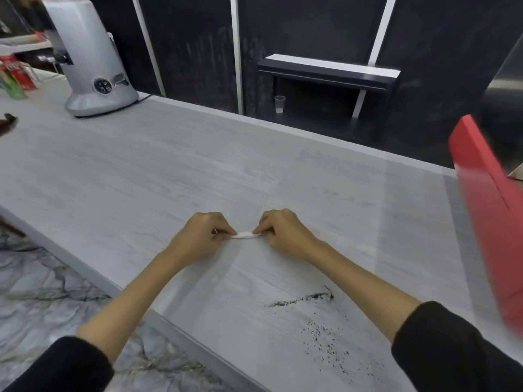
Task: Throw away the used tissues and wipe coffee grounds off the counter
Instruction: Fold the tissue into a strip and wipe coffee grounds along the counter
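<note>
Two bare hands are meeting over a pale grey wood-grain counter (141, 171), each pinching one end of a small white tissue (245, 235) that is lying stretched between them against the countertop. The left hand (198, 236) is curling closed, thumb and forefinger clamping the tissue's left end; the right hand (285, 233) is doing the same at the right end. Black sleeves are showing at both forearms. Nearer the person and to the right, coffee grounds (305, 299) are lying in a dark streak, with looser specks scattering toward the counter's near edge, well apart from the tissue. A silver coffee grinder (93, 60) is standing at the far left of the counter. A clear plastic cup (279, 104) is sitting in a dark recess beyond the counter, and a blurred red panel (489, 210) is filling the right edge.
</note>
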Demonstrator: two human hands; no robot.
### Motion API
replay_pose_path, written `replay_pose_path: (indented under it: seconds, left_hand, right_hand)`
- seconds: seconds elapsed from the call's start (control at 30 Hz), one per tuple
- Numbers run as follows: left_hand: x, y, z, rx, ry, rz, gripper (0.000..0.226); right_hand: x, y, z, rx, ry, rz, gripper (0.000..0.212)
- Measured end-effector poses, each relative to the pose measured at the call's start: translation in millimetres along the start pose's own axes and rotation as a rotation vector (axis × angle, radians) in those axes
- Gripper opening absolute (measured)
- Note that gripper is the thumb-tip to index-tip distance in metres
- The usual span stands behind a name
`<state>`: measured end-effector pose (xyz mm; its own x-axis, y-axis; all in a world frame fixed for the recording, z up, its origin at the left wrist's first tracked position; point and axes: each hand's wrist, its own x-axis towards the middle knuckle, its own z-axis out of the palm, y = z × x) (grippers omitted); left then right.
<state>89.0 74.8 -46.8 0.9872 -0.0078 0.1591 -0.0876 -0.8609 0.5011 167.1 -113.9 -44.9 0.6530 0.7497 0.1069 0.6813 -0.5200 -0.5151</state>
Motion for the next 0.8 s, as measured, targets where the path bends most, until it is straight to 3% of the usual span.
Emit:
replay_pose_path:
  seconds: [0.17, 0.33, 0.4, 0.5, 0.57, 0.8]
  left_hand:
    - [-38.6, 25.8, 8.1, -0.062, -0.097, 0.068, 0.017]
    - [-61.6, 53.6, 19.2, -0.062, -0.247, 0.157, 0.017]
    - [-46.1, 55.8, 15.1, -0.063, -0.222, 0.133, 0.018]
    - [-1.1, 50.8, 6.7, -0.152, -0.021, 0.061, 0.014]
    - [30.8, 46.5, 7.9, -0.142, 0.039, 0.040, 0.013]
    - [62.7, 34.5, 35.1, -0.044, -0.078, 0.022, 0.014]
  right_hand:
    - [-66.3, -6.2, -4.1, -0.012, -0.054, -0.102, 0.029]
    - [-106.4, -6.2, -21.9, 0.050, -0.213, -0.103, 0.025]
    - [-91.8, -0.9, -32.7, 0.126, -0.147, -0.041, 0.022]
    - [-49.3, 18.4, -49.8, 0.182, 0.089, 0.037, 0.019]
    - [-21.7, 33.1, -54.4, 0.136, 0.149, 0.059, 0.017]
    - [-0.6, 66.1, -33.7, 0.020, 0.118, 0.162, 0.025]
